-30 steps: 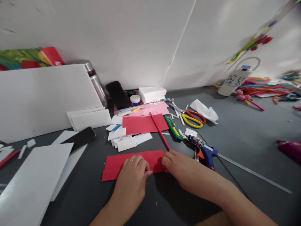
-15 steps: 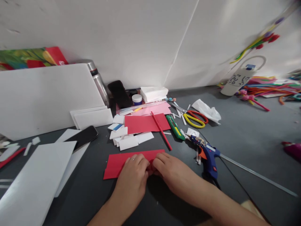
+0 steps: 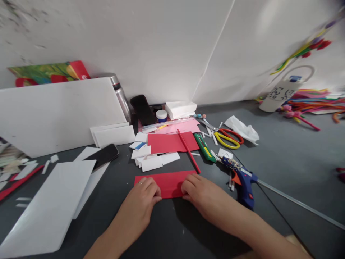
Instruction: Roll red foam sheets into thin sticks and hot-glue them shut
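Head view: a red paper strip point(image 3: 169, 183) is pinned flat on the dark grey table point(image 3: 283, 162), right in front of the person. The left hand point(image 3: 144, 194) is pressed onto its left part, fingers together and flat, and the right hand point(image 3: 198, 190) is bearing down on its right end the same way, so nothing is pinched or lifted. Honestly, the strip could easily be skewed if one hand slides. A blue glue gun point(image 3: 242, 180) is parked just beside the right hand, and a red stick point(image 3: 188, 151) nearly touches the strip's top edge, so either could get bumped.
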`<state>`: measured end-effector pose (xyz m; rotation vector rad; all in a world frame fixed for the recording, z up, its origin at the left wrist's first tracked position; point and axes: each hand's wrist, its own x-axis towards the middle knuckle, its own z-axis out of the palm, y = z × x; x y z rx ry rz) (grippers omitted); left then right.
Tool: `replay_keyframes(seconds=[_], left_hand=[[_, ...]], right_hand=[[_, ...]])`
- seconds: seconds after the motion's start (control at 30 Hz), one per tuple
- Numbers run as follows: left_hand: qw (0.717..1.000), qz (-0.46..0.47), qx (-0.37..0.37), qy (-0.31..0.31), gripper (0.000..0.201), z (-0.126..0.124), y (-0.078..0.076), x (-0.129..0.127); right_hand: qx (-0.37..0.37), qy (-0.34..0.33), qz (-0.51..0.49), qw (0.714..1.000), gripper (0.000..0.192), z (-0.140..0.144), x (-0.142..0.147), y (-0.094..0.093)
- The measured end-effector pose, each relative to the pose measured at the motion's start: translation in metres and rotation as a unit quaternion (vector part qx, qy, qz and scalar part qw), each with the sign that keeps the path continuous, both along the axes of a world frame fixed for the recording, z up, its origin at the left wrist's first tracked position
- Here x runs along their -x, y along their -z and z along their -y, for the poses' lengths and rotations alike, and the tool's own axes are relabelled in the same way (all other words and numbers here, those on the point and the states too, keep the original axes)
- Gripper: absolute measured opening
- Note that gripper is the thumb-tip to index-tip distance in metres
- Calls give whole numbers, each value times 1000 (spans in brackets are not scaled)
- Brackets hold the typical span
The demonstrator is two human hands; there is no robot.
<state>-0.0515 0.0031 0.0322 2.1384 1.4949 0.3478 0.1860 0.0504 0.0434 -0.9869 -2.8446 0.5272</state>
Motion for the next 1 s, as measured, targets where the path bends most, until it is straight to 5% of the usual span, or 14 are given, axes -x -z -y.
replay_keyframes(seconds=[1.0], left_hand=[[997, 37, -5, -64, 17, 0, 2, -6]], right_hand=[[-30, 93, -118, 988, 11, 6, 23, 20]])
